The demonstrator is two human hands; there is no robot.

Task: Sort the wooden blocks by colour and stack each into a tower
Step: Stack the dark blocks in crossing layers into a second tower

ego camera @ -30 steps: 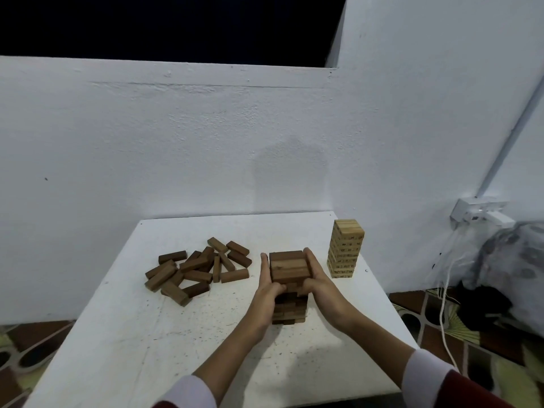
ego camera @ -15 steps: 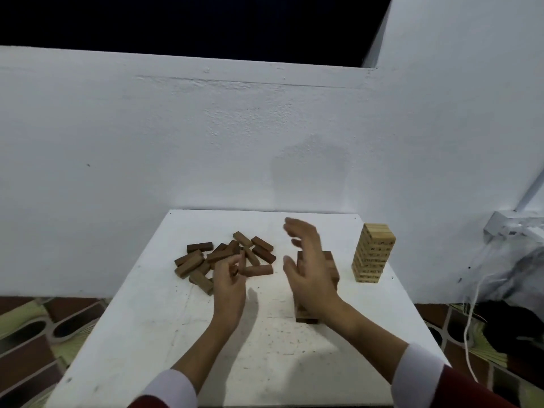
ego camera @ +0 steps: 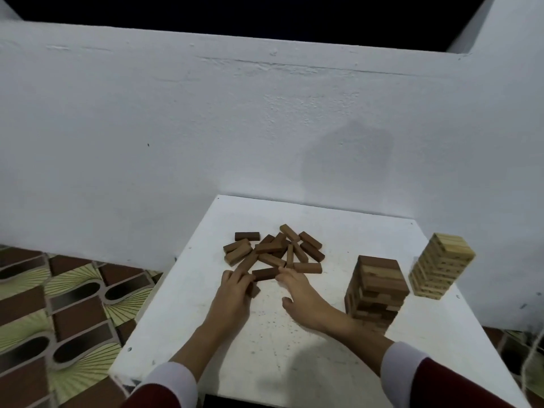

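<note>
Several loose dark brown blocks (ego camera: 276, 251) lie in a heap at the table's middle left. My left hand (ego camera: 234, 293) lies flat at the heap's near edge, its fingers over a dark block (ego camera: 255, 290) that shows only in part. My right hand (ego camera: 300, 293) reaches in from the right, thumb spread, its fingertips touching the end of another dark block (ego camera: 265, 273). A dark brown tower (ego camera: 376, 290) stands to the right of my right wrist. Further right stands a light wood tower (ego camera: 438, 266).
The white table (ego camera: 265, 357) butts against a white wall (ego camera: 206, 128). Its left edge drops to a patterned tile floor (ego camera: 59, 304). Cables hang at the far right edge (ego camera: 534, 354).
Both hands have left the dark tower and moved left and forward to the loose heap. My head has turned left, so the towers now sit further right in view.
</note>
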